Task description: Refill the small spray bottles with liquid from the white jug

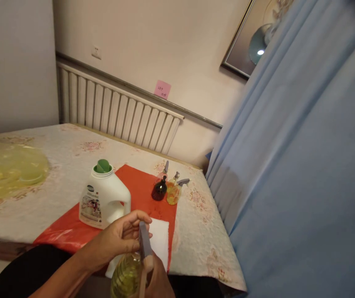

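At the bottom centre is a ribbed clear spray bottle of yellow-green liquid, with a grey trigger head. My left hand curls round the head and neck, thumb in front and fingers partly behind. My right hand grips the bottle from the right; most of its fingers are hidden. Just beyond my left hand stands a large white jug with a picture label and a green cup-like piece in its mouth. A white sheet lies behind the trigger head.
Red plastic sheeting covers part of the flowered tablecloth. A dark bottle and yellow spray bottles stand on it. Yellow translucent plastic lies left. A radiator runs behind; a blue curtain hangs right.
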`<act>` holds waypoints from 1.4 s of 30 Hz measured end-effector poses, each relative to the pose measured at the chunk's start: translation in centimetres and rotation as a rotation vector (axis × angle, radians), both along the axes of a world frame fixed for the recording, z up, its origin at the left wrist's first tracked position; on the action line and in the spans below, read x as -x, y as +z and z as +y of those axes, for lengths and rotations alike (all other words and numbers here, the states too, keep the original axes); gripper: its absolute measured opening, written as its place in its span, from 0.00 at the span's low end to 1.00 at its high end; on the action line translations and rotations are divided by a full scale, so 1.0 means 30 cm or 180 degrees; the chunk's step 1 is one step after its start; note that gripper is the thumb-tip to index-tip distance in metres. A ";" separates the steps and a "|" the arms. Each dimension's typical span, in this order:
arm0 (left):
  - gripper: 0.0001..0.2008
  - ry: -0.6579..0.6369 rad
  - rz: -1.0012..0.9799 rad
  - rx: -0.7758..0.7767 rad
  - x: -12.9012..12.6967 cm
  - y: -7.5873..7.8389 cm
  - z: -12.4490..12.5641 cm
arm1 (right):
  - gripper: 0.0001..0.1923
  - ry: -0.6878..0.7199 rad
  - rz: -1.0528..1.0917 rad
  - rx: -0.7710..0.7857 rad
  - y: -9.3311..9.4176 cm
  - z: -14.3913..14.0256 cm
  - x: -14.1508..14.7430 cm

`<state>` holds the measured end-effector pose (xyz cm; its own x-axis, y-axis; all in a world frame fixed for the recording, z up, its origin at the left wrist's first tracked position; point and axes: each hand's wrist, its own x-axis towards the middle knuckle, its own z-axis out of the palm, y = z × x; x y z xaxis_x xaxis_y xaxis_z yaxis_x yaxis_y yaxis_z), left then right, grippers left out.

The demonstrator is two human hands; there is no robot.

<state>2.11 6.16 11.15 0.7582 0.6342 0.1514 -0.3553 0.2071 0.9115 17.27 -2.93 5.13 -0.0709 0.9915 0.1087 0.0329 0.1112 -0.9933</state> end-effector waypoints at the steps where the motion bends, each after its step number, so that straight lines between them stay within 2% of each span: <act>1: 0.17 0.0170 0.0061 -0.0086 -0.007 -0.002 -0.005 | 0.46 0.0009 0.0061 0.0024 -0.008 0.000 -0.001; 4: 0.14 0.0839 0.0201 -0.0401 -0.036 0.000 -0.032 | 0.47 0.0019 0.0339 0.0015 -0.024 0.004 0.000; 8: 0.12 0.1950 0.0698 -0.1031 -0.064 0.014 -0.072 | 0.47 0.0101 0.0505 -0.0118 -0.005 0.013 0.008; 11: 0.11 0.2221 0.0932 -0.1289 -0.061 0.012 -0.075 | 0.45 0.0210 0.0560 -0.0141 0.015 0.015 0.008; 13: 0.11 0.2051 0.0767 -0.1158 -0.049 0.004 -0.064 | 0.45 0.0224 0.0561 -0.0147 0.019 0.014 0.004; 18: 0.14 0.0681 0.0554 -0.0757 -0.015 -0.004 -0.039 | 0.47 0.0183 0.0595 -0.0143 0.022 0.011 0.004; 20: 0.16 0.0432 0.0552 -0.0693 -0.009 0.001 -0.039 | 0.45 0.0221 0.0617 -0.0171 0.028 0.010 0.007; 24: 0.20 0.0230 0.0492 -0.0697 -0.005 0.018 -0.044 | 0.47 0.0227 0.0622 -0.0150 0.029 0.007 0.010; 27: 0.18 0.0125 0.0535 -0.0627 -0.007 0.026 -0.048 | 0.49 0.0198 0.0587 -0.0099 0.020 0.005 0.007; 30: 0.11 0.0367 0.0498 -0.0561 -0.022 0.013 -0.052 | 0.49 0.0144 0.0547 -0.0091 0.013 0.005 0.008; 33: 0.13 0.0748 0.0354 -0.0466 -0.038 -0.009 -0.053 | 0.49 0.0122 0.0522 -0.0082 0.017 0.006 0.011; 35: 0.14 0.0790 0.0342 -0.0367 -0.038 -0.013 -0.049 | 0.50 0.0166 0.0552 -0.0063 0.025 0.005 0.013; 39: 0.17 0.0193 0.0444 -0.0258 -0.006 0.000 -0.034 | 0.49 0.0158 0.0637 -0.0026 0.029 0.003 0.010; 42: 0.18 0.0007 0.0567 -0.0153 0.004 -0.010 -0.026 | 0.47 0.0096 0.0570 -0.0001 0.014 0.005 0.005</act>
<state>2.00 5.40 10.85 0.7744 0.6311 0.0449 -0.1876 0.1612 0.9689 17.11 -2.80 5.55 -0.0803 0.9892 0.1225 -0.1479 0.1098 -0.9829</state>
